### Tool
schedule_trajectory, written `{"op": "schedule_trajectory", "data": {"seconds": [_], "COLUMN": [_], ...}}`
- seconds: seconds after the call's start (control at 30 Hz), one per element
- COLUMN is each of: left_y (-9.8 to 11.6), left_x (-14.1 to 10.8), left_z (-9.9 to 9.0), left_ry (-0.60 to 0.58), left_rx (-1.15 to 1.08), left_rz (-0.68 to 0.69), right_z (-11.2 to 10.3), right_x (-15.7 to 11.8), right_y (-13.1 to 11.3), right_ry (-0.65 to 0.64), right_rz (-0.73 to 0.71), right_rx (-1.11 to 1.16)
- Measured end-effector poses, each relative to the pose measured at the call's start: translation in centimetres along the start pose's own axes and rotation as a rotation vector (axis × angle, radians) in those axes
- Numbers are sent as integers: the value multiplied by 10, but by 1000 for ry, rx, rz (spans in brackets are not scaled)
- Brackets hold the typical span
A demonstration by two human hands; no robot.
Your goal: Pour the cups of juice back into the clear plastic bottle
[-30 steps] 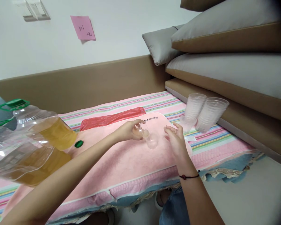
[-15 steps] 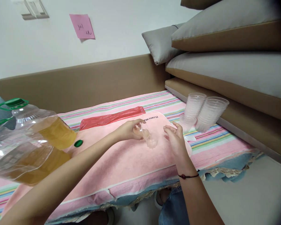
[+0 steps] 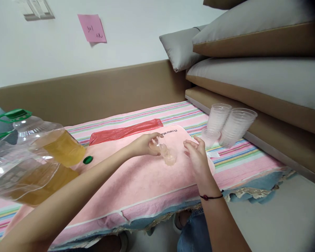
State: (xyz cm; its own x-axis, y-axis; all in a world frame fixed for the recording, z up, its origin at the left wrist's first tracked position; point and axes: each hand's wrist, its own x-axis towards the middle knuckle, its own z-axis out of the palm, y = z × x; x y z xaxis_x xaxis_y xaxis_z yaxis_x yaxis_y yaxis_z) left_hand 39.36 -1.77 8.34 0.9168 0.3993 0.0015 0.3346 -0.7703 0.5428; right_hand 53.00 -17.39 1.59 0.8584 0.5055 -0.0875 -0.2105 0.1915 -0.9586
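My left hand (image 3: 147, 144) is closed round a clear plastic cup (image 3: 161, 144), which tilts to the right over a second clear cup (image 3: 170, 159) on the pink cloth (image 3: 136, 178). The rims of the two cups look close together; whether they touch is hard to tell. Some pale liquid shows in the lower cup. To the right of the cups, my right hand (image 3: 196, 152) hovers with its fingers apart and curved, holding nothing.
Two large bottles of amber liquid, one behind (image 3: 65, 147) and one in front (image 3: 39, 182), are at left. A green cap (image 3: 88, 160), red plastic bag (image 3: 126, 131), stacked cups (image 3: 237, 127), a small cup (image 3: 211, 136) and cushions (image 3: 262, 77) surround the cloth.
The lower cup appears to hold a little more liquid than before. Both hands have stayed in nearly the same place.
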Motion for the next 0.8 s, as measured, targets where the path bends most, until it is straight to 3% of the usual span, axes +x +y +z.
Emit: {"op": "schedule_trajectory", "data": {"seconds": [0.13, 0.23, 0.4, 0.63, 0.8], "left_y": [-4, -9, -13, -15, -26], "left_x": [2, 4, 9, 27, 63], "left_z": [-2, -3, -6, -9, -3], "left_ry": [12, 26, 190, 348, 367], "left_rx": [-155, -418, -779, -878, -871], "left_rz": [-35, -90, -93, -170, -225], "right_z": [0, 0, 0, -1, -2], "right_x": [0, 0, 0, -1, -1], "right_y": [-1, -1, -2, -5, -7], "right_ry": [-2, -6, -10, 6, 21], "right_rz": [-3, 10, 26, 50, 61], "right_rx": [7, 9, 11, 33, 58]}}
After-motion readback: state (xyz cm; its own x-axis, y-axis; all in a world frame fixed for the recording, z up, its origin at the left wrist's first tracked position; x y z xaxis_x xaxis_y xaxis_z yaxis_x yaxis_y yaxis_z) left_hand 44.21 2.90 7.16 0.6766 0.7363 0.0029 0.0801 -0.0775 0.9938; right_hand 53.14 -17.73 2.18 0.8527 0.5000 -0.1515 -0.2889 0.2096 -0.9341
